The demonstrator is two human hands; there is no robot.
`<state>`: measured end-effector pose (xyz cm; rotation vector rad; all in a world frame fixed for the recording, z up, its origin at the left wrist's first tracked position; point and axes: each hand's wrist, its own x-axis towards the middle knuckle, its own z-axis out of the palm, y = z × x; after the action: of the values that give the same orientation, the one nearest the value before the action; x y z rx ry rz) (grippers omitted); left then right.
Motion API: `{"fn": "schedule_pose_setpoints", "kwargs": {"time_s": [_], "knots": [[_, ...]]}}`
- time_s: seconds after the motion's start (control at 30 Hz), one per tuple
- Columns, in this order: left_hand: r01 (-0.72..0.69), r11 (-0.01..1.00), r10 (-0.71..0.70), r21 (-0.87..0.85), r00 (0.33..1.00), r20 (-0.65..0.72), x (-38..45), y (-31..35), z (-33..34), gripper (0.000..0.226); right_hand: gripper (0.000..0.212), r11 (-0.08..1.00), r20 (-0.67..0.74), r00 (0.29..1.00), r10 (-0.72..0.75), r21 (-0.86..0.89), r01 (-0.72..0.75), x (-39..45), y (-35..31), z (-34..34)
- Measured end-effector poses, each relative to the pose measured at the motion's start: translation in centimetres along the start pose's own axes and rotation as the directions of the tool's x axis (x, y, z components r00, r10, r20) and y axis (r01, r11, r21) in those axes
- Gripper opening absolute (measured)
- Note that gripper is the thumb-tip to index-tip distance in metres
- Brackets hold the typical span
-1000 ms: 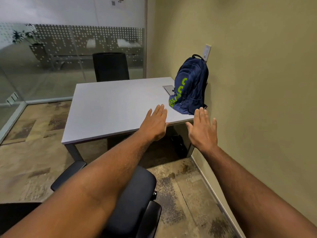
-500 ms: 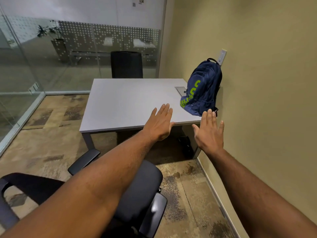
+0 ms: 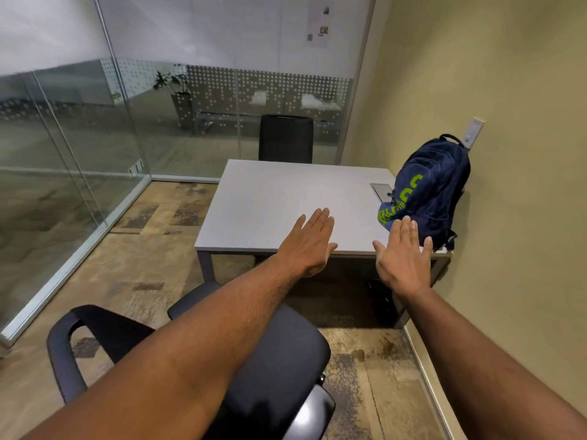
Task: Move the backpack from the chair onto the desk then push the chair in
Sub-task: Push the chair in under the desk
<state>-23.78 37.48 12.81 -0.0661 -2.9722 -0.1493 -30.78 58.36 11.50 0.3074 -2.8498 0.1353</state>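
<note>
Backpack [image 3: 428, 192] stands upright on the desk [image 3: 279, 204], just beyond our right hand [image 3: 405, 258], and it leans on the wall [image 3: 508, 154]. Both hands are flat and open and hold nothing; our left hand [image 3: 309, 246] hovers over the near desk edge. The chair [image 3: 273, 369] sits below our forearms, apart from the desk. We think that a strong push can knock the desk, so the backpack slides off the corner. The armrest [image 3: 193, 298] can also catch the desk leg.
</note>
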Motion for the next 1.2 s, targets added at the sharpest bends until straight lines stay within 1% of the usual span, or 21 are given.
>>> {"fn": "schedule_pose_setpoints", "kwargs": {"time_s": [0.23,0.37,0.47,0.63,0.83,0.93,1.0,1.2], "knots": [[-0.008,1.0,0.008,0.007,1.0,0.004,0.0,-4.7,0.1,0.065,0.072,1.0,0.021,1.0,0.005,-0.023,-0.005,-0.7,-4.9,1.3],[-0.081,0.996,0.081,-0.029,0.997,-0.001,-0.9,-7.8,0.4,0.065,0.073,0.998,0.013,0.999,0.044,-0.049,-0.044,-2.8,-8.0,1.9],[-0.149,0.987,0.149,-0.066,0.989,-0.009,-2.3,-10.8,0.8,0.064,0.077,0.992,0.011,0.993,0.114,-0.05,-0.114,-5.2,-11.0,2.7],[-0.291,0.952,0.288,-0.1,0.957,-0.037,-7.1,-17.6,0.8,0.064,0.08,0.965,-0.018,0.968,0.25,-0.074,-0.25,-10.8,-18.5,2.4],[-0.392,0.911,0.401,-0.125,0.915,0.048,-15.1,-27.7,0.5,0.065,0.083,0.929,-0.03,0.93,0.366,-0.052,-0.367,-19.7,-29.7,1.7],[-0.446,0.888,0.455,-0.111,0.887,0.073,-18.6,-30.5,0.8,0.065,0.083,0.911,0.005,0.912,0.41,-0.045,-0.409,-24.2,-34.0,1.5],[-0.458,0.878,0.473,-0.138,0.875,0.102,-20.6,-31.6,1.0,0.066,0.083,0.907,0.052,0.906,0.42,-0.057,-0.418,-27.0,-36.2,1.5],[-0.494,0.857,0.512,-0.144,0.85,0.126,-26.3,-33.0,2.5,0.067,0.083,0.897,0.172,0.88,0.442,-0.079,-0.435,-32.4,-39.7,2.6]]}}
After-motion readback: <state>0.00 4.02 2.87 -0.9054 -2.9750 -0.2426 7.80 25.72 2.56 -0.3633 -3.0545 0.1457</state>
